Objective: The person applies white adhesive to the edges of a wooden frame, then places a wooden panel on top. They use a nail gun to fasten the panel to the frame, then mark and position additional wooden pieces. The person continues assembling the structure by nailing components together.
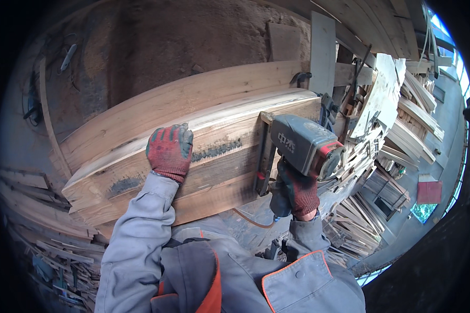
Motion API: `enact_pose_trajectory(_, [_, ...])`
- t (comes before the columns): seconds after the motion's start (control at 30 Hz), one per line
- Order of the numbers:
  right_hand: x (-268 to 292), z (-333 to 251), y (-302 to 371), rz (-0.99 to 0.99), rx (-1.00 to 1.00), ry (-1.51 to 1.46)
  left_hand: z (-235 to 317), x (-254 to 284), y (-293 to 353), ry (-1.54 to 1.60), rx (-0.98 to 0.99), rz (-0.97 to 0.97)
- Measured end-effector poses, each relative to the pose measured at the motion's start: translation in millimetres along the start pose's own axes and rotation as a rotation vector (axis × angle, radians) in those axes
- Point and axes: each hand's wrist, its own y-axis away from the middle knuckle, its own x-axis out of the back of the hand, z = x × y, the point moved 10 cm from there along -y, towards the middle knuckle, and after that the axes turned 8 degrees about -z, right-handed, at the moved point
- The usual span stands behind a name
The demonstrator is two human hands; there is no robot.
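In the head view, the only one to hand, we find a wooden panel [222, 175] of joined boards lying slantwise before the person, a wide plank [193, 88] running beyond its far edge. The left hand [169, 151], gloved, rests on the panel toward its left end, fingertips at the far edge. We judge that this steadies the wood from a point well apart from the tool. We cannot tell whether those fingers merely press or hook over the edge.

The right hand [299, 190], also gloved, is closed around the handle of a grey nail gun [305, 143]. The tool stands near the panel's right end, its nose toward the far edge and its magazine [266, 156] reaching toward the near edge; this attitude, in our judgement, keeps the nose directed at the boards. Whether the nose touches wood, we cannot establish.

A brown hose [256, 223] curves just outside the near edge. Timber offcuts [355, 227] lie heaped well off the right end.
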Motion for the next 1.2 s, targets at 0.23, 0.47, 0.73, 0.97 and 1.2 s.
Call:
enact_pose_trajectory(0.23, [8.5, -13.6, -11.4, -0.007, 0.02, 0.068, 2.7, 1.4, 2.4, -0.047, -0.019, 0.02])
enact_pose_trajectory(0.47, [17.5, -7.3, -9.8, -0.003, 0.015, -0.048, 0.4, 0.0, 0.9, -0.037, 0.008, -0.031])
enact_pose_trajectory(0.73, [40.4, 52.0, 24.8, 0.205, 0.053, -0.098, 0.0, -3.1, -0.2, -0.013, 0.001, 0.008])
enact_pose_trajectory(0.97, [99.1, 49.7, -11.5, 0.243, -0.065, -0.298, 0.3, -2.6, 2.6, -0.079, -0.018, 0.048])
enact_pose_trajectory(1.2, [113.4, 23.3, -38.7, 0.216, -0.006, -0.285, 1.8, -2.6, 1.2, -0.031, -0.035, 0.057])
